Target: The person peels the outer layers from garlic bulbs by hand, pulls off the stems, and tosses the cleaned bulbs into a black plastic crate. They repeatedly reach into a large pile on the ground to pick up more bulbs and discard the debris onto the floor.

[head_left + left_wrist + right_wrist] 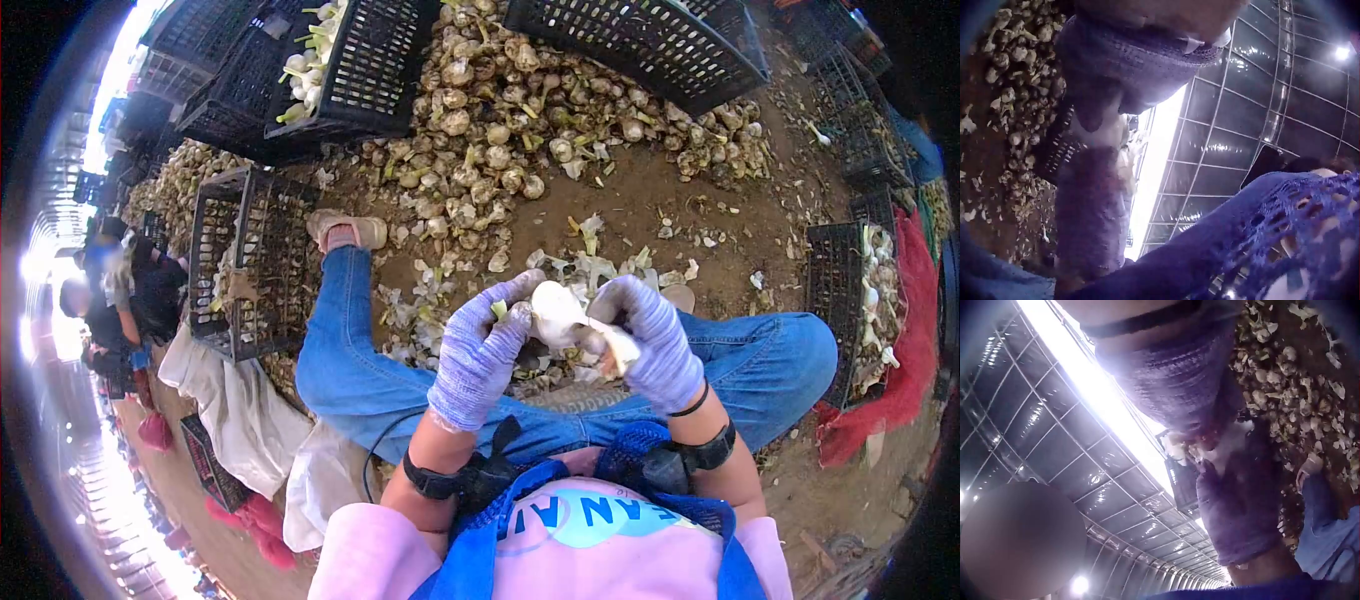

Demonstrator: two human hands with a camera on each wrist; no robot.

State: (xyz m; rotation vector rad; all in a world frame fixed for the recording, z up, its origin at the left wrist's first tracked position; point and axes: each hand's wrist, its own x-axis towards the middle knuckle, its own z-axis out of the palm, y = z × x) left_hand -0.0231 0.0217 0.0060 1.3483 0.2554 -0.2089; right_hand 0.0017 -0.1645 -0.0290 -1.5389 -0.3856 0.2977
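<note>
Nearest, a round white garlic bulb (556, 308) is held above the blue denim jeans (360, 370): the fingers of the left hand (478, 352), in a pale-purple knitted glove, grasp the bulb, and those of the matching gloved right hand (655, 342) pinch a pale strip (622, 350) at its side, a grip clear in the head view but shaded in both wrist views, which add a dark, gridded roof (1216, 125). Beyond, past white papery peelings (595, 268), bare brown soil (650, 205) opens toward a heap of unpeeled bulbs (470, 110), with black slatted plastic crates at left (242, 225) and right (832, 300).
</note>
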